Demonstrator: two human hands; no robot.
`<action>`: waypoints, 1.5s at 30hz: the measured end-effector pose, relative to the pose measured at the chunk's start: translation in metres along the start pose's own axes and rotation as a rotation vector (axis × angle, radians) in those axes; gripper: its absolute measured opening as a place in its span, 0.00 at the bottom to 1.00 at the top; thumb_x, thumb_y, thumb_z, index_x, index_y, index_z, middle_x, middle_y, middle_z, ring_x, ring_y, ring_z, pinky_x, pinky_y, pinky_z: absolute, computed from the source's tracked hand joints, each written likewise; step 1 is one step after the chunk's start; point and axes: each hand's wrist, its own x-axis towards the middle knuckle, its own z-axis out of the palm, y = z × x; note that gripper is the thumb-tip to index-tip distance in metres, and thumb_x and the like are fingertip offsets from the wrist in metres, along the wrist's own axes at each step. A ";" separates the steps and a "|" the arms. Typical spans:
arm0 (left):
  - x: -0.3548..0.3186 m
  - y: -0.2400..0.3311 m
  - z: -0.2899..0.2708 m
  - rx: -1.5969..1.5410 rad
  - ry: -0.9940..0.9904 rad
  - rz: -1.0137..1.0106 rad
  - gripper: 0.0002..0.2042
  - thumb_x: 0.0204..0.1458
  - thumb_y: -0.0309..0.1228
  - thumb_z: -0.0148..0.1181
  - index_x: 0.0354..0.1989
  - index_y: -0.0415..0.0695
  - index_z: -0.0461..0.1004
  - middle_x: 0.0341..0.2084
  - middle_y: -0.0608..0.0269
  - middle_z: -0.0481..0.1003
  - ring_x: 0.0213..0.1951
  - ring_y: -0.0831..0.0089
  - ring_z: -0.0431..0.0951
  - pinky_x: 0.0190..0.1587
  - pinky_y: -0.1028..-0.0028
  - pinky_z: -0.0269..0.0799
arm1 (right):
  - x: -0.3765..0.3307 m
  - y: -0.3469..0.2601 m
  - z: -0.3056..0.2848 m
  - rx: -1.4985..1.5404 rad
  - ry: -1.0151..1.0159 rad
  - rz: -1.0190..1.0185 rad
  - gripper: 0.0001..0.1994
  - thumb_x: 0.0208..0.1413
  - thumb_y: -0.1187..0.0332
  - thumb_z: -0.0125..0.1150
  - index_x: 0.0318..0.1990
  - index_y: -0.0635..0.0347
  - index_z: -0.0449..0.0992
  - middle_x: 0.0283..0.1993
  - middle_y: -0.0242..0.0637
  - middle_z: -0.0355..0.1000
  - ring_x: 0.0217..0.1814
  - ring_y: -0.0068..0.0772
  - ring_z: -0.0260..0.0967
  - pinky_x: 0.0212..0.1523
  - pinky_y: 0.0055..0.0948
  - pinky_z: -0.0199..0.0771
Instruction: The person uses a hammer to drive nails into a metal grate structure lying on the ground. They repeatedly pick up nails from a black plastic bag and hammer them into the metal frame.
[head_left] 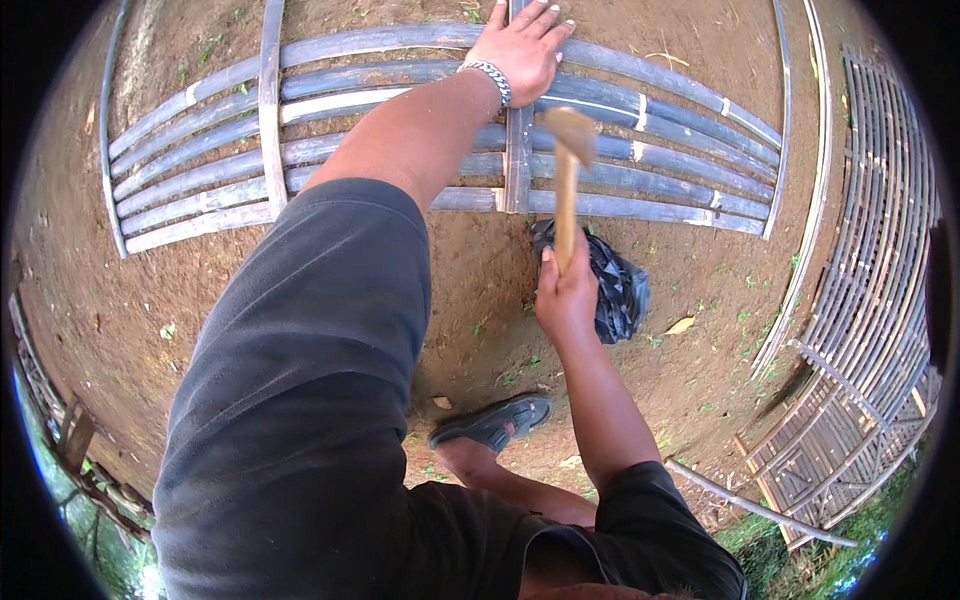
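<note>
On the ground in front of me lies a panel of split bamboo slats [400, 73], with upright bamboo strips crossing it. My left hand [520, 52], a chain bracelet at its wrist, rests with fingers spread at the far end of the middle cross strip [519, 150]. My right hand [567, 295] is wrapped round the wooden handle of a hammer [566, 200]. The hammer's head is raised over the panel's near part, just right of that strip, and is smeared by motion. Whether a nail sits under my left palm cannot be seen.
A black plastic bag [622, 290] lies on the dirt beside my right hand. My sandalled foot [490, 425] stands nearer. Long bamboo poles [815, 200] run along the right, beyond them a larger bamboo lattice [870, 220]. A stick [760, 505] lies at the lower right.
</note>
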 end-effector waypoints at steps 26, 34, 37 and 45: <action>-0.002 -0.003 0.004 0.003 0.041 0.025 0.27 0.64 0.36 0.46 0.71 0.42 0.61 0.73 0.50 0.59 0.77 0.53 0.50 0.74 0.39 0.44 | 0.013 0.010 0.034 -0.091 -0.163 0.166 0.18 0.65 0.70 0.58 0.58 0.69 0.66 0.47 0.59 0.77 0.46 0.61 0.76 0.48 0.44 0.76; -0.003 -0.002 0.001 -0.016 0.045 0.013 0.26 0.64 0.36 0.45 0.71 0.42 0.61 0.73 0.51 0.59 0.77 0.54 0.50 0.75 0.40 0.41 | -0.004 0.020 0.039 0.106 0.053 -0.032 0.20 0.64 0.70 0.59 0.62 0.62 0.65 0.44 0.59 0.77 0.48 0.65 0.77 0.49 0.47 0.77; -0.001 0.001 0.008 -0.017 0.041 0.004 0.26 0.65 0.36 0.44 0.71 0.42 0.61 0.72 0.51 0.60 0.77 0.54 0.50 0.75 0.40 0.41 | -0.004 0.021 0.023 0.024 -0.025 0.039 0.19 0.64 0.67 0.58 0.60 0.62 0.67 0.42 0.61 0.77 0.46 0.69 0.75 0.45 0.53 0.76; 0.014 0.009 0.004 -0.008 -0.106 -0.083 0.29 0.66 0.42 0.45 0.74 0.43 0.57 0.75 0.52 0.54 0.77 0.54 0.47 0.76 0.41 0.39 | -0.126 0.067 -0.020 0.541 0.164 0.213 0.19 0.66 0.69 0.60 0.61 0.62 0.67 0.37 0.35 0.74 0.31 0.28 0.72 0.33 0.30 0.73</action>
